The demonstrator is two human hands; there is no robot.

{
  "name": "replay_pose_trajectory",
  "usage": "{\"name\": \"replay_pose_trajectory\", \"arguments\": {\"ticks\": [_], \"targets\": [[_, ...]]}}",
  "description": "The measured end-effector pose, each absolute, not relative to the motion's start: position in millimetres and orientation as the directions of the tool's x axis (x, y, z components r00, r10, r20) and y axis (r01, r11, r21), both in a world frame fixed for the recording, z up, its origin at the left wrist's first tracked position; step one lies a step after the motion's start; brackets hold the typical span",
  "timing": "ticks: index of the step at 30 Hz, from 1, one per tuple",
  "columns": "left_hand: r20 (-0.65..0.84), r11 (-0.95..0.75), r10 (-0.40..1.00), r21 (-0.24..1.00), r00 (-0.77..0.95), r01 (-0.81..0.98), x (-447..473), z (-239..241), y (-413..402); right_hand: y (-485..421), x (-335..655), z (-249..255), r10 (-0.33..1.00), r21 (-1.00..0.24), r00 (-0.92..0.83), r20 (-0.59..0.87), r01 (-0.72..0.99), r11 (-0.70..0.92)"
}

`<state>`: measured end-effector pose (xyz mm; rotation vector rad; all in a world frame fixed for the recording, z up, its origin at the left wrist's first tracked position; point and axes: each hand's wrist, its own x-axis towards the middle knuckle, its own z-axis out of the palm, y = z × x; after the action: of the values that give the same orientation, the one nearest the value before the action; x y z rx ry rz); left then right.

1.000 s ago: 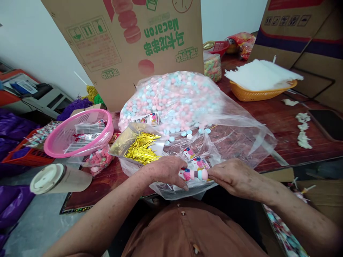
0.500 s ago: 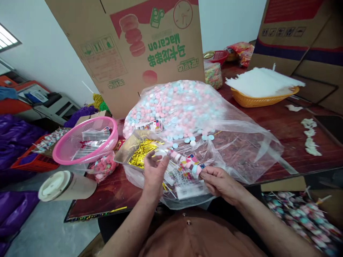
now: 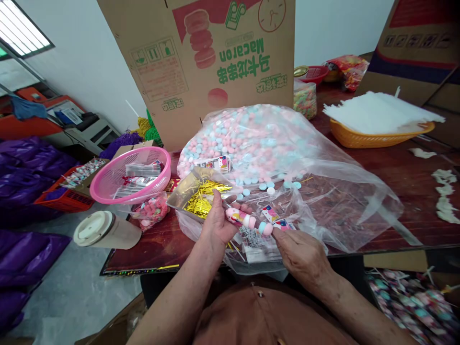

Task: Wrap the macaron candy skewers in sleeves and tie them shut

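A wrapped skewer of pink, white and blue marshmallow candies (image 3: 249, 221) runs slantwise between my hands. My right hand (image 3: 304, 251) pinches its right end between thumb and fingers. My left hand (image 3: 221, 223) is palm up at its left end, thumb raised apart and fingers stretched out behind the wrapper. Whether a thin tie sits in those fingers is too small to tell. Beyond my left hand stands an open box of gold twist ties (image 3: 199, 203). Under the skewer lie printed clear wrappers (image 3: 257, 251). A big clear bag of pink and blue candies (image 3: 247, 139) lies behind.
On the left are a pink basket (image 3: 104, 184) with packets, a bag of red-pink candy (image 3: 151, 211) and a lidded cup (image 3: 108, 230). A large carton (image 3: 230, 57) stands behind. At right is a yellow basket (image 3: 345, 138) of white sticks; finished skewers (image 3: 413, 297) sit below the table edge.
My left hand has moved from beside the gold ties to the skewer's left end, fingers now behind it. My right hand keeps its pinch. The view has shifted left.
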<state>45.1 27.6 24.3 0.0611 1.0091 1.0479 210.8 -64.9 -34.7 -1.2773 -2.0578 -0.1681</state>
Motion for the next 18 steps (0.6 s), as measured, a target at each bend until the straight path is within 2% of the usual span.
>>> {"name": "replay_pose_trajectory", "arguments": {"ticks": [3, 7, 10, 13, 15, 18], "targets": [[-0.684, 0.633, 0.705, 0.489, 0.186, -0.600, 41.8, 25.7, 28.6, -62.8, 219.4, -30.1, 0.705, -0.150, -0.333, 0.626, 0.836, 0.528], [-0.664, 0.643, 0.722, 0.542, 0.193, -0.541, 45.3, 28.2, 28.0, -60.0, 222.6, -29.4, 0.703, -0.180, -0.320, 0.635, 0.823, 0.538], [-0.594, 0.521, 0.796, 0.577, 0.114, -0.629, 53.6, 26.8, 26.0, -62.7, 213.0, -32.3, 0.761, -0.344, -0.266, 0.592, 0.771, 0.536], [-0.537, 0.404, 0.843, 0.586, 0.037, -0.703, 62.5, 22.7, 23.5, -67.8, 199.1, -32.0, 0.850, -0.609, -0.178, 0.496, 0.627, 0.486], [-0.504, 0.365, 0.863, 0.610, 0.012, -0.703, 68.0, 19.1, 20.8, -69.3, 192.1, -29.8, 0.912, -0.761, -0.137, 0.386, 0.510, 0.399], [-0.472, 0.357, 0.882, 0.644, 0.016, -0.677, 74.2, 14.9, 15.6, -66.6, 188.3, -28.0, 0.986, -0.921, -0.062, 0.152, 0.354, 0.164]]}}
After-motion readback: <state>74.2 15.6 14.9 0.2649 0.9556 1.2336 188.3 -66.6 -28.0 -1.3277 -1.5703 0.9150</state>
